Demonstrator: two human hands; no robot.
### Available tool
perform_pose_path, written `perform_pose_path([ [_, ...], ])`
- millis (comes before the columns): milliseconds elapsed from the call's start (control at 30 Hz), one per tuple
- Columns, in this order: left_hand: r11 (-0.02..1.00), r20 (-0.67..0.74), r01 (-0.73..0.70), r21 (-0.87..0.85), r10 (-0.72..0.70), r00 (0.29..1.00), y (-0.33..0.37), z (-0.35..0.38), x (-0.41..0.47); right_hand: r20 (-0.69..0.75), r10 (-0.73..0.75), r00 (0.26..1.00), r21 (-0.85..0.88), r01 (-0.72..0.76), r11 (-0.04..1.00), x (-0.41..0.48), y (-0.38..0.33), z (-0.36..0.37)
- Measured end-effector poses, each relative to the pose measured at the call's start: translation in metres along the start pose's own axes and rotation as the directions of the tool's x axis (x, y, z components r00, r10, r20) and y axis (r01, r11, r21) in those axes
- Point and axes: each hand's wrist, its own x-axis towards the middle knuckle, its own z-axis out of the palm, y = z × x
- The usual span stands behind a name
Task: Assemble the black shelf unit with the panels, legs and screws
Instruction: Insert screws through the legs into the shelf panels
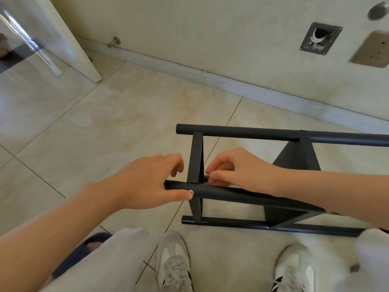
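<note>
Noting from my end: tube leg [242, 193] across centre frame reads smooth matt black metal. Panel [294, 159] right of centre has the same matt black finish. Screw head [191, 192] is bright and shiny. Floor tiles [105, 123] are glossy marbled beige. Trousers [117, 260], lower left, are pale soft cloth.

Glossy beige tile floor [105, 114], cream wall [210, 28] at 12 o'clock, white baseboard [231, 85], door [69, 39] at 10 o'clock, socket [370, 51] at 2 o'clock.
</note>
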Motion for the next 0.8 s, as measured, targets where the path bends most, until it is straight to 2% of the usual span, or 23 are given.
perform_pose_path([
  [133,0.995,-0.110,-0.101,0.022,0.102,0.989,-0.008,0.006,0.006,0.091,0.054,0.994,-0.049,-0.050,0.998,0.015,-0.001,0.000],
  [233,0.984,-0.015,-0.171,0.045,0.172,0.985,-0.013,0.004,0.013,0.139,0.041,0.989,-0.112,-0.026,0.993,0.022,0.004,0.001],
  [300,0.980,0.009,-0.200,0.006,0.200,0.980,-0.015,0.004,0.016,0.119,0.033,0.992,-0.078,-0.024,0.997,0.028,0.011,0.004],
  [433,0.952,-0.117,-0.257,-0.168,0.240,0.964,-0.019,0.013,0.018,0.094,0.057,0.994,0.098,-0.066,0.993,0.032,0.019,0.000],
  [533,0.924,-0.219,-0.295,-0.245,0.243,0.945,-0.021,0.022,0.017,0.088,0.090,0.992,0.111,-0.099,0.989,0.033,0.018,-0.003],
  [800,0.824,-0.394,-0.405,-0.396,0.246,0.886,-0.023,0.051,0.026,0.208,0.181,0.961,0.175,-0.219,0.960,0.045,0.004,0.002],
])
